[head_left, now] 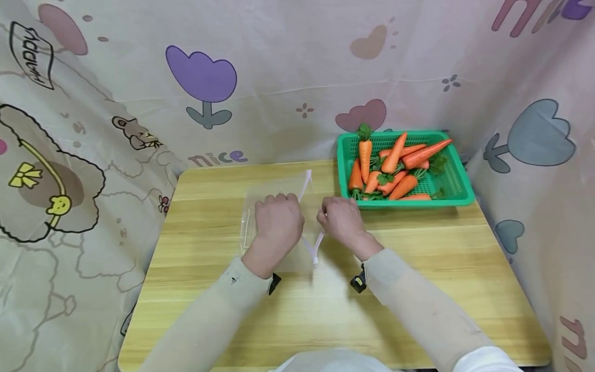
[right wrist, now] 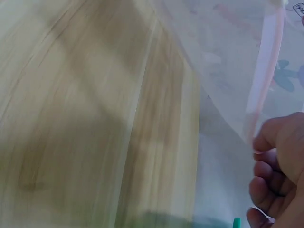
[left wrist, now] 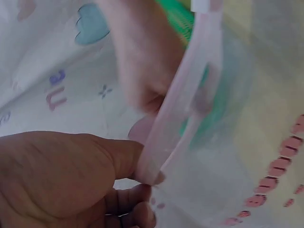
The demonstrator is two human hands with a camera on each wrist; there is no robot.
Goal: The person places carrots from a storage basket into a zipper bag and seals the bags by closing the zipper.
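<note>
A clear zip bag with a pale pink zip strip is held up over the table, its mouth parted and facing right. My left hand pinches one lip of the mouth between thumb and fingers; its thumb lies against the strip in the left wrist view. On the opposite side, my right hand grips the other lip with curled fingers. A white slider sits at the near end of the strip. Red printing shows on the bag.
At the back right of the wooden table stands a green basket holding several carrots with leafy tops. It is just beyond my right hand. A patterned curtain hangs behind the table and along both sides.
</note>
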